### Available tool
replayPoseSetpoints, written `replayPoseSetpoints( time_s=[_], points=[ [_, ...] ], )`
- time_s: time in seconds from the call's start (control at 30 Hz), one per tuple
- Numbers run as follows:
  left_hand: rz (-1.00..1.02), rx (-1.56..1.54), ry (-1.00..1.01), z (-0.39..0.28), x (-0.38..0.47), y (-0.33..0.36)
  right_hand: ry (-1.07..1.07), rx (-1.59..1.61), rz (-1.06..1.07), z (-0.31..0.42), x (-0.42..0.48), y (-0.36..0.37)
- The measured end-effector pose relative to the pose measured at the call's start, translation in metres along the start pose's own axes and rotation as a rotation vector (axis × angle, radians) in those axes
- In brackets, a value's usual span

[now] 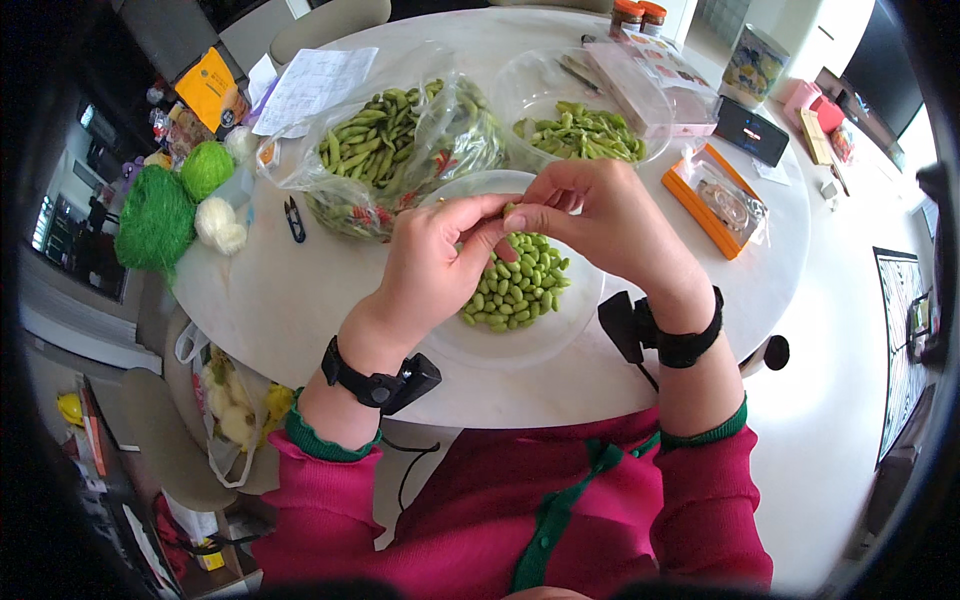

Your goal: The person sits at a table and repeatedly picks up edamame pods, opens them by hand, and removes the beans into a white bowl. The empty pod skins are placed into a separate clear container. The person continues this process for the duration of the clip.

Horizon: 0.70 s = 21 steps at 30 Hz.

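My left hand (435, 255) and my right hand (611, 217) meet above a pale round dish (517, 352). Between their thumbs and fingertips they pinch a green soybean pod (511, 208), mostly hidden by the fingers. Shelled green soybeans (517, 289) lie heaped in the dish underneath. Behind my left hand, a clear plastic bag (469, 127) gapes, full of whole soybean pods (371, 139). Flattened green pods (585, 131) fill the bottom of a clear plastic bowl (510, 97) beyond my right hand.
Thread snips (294, 220) lie left of the bag, near green yarn (154, 217) and a white yarn ball (220, 225). At right are an orange tray (709, 199), a phone (751, 130) and a patterned cup (754, 64). Papers (315, 86) and lidded jars (637, 16) stand farther back.
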<state>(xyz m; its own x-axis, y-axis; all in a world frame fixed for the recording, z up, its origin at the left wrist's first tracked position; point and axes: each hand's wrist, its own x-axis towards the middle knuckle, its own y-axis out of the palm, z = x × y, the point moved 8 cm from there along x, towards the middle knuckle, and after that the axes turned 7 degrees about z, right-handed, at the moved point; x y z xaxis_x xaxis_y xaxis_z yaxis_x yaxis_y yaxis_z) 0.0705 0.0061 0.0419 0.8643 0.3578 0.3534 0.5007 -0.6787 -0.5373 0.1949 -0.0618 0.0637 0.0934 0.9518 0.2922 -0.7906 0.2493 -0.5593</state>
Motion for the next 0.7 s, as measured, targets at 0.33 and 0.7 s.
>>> replayPoseSetpoints(
  time_s=[0.33,0.7],
  points=[
    [-0.042,-0.455,-0.053,0.010,0.001,0.000,0.104,0.469,0.126,-0.025,0.006,0.018],
    [-0.083,-0.488,-0.069,0.013,0.001,-0.002,0.083,0.507,0.092,-0.025,0.008,0.021]
  ],
)
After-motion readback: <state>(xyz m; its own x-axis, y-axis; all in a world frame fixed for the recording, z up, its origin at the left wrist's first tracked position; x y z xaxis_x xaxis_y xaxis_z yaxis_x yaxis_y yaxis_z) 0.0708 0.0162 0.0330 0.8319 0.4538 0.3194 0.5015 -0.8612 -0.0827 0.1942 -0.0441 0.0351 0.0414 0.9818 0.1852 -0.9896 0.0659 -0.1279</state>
